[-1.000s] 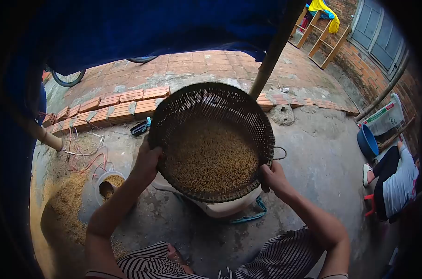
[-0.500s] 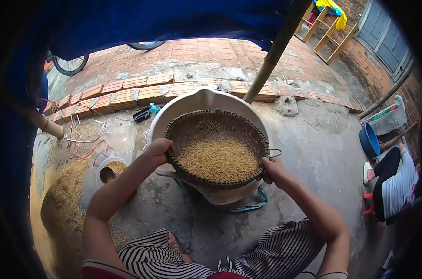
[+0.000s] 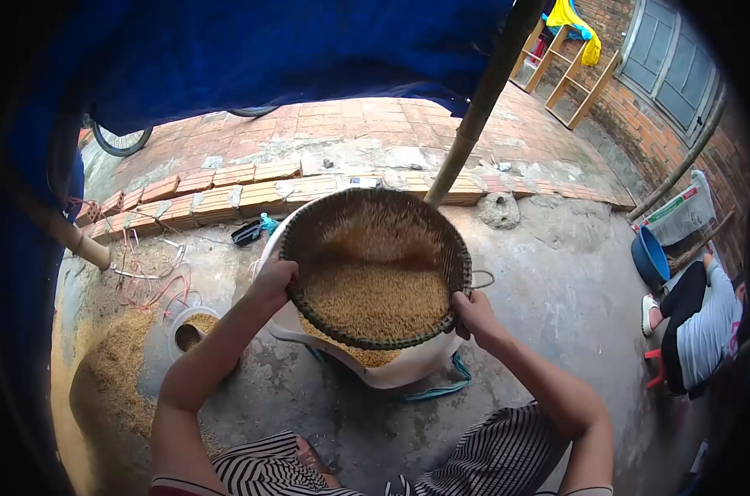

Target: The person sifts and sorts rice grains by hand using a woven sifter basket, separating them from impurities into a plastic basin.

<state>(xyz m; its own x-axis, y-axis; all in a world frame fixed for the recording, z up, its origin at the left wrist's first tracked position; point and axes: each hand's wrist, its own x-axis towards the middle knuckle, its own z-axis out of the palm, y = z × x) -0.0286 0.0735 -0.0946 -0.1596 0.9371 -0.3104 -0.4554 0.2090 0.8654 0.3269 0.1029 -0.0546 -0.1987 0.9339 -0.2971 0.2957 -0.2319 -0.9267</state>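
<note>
A round woven sieve basket (image 3: pixel 309 223) hangs between my hands, above a large white tub (image 3: pixel 408 369). My left hand (image 3: pixel 273 279) grips its left rim. My right hand (image 3: pixel 479 315) is closed on the right rim, below a small wire loop (image 3: pixel 482 279). Golden grain (image 3: pixel 375 300) fills the near part of the basket, and some of it flies up in a blur against the far wall. More grain (image 3: pixel 366 355) shows in the tub under the near rim. The basket hides most of the tub's inside.
Left of the tub stands a small bucket (image 3: pixel 181 335) of grain with a scoop inside, beside a grain pile (image 3: pixel 119 355). A bamboo pole (image 3: pixel 466 140) and a brick row (image 3: pixel 218 202) lie beyond. At right, a person (image 3: pixel 705 331) sits near a blue basin (image 3: pixel 651 256).
The basket has shifted slightly left, with its far side raised. Grain that lay settled is now tossed up along the far wall. Grain in the tub has come into view.
</note>
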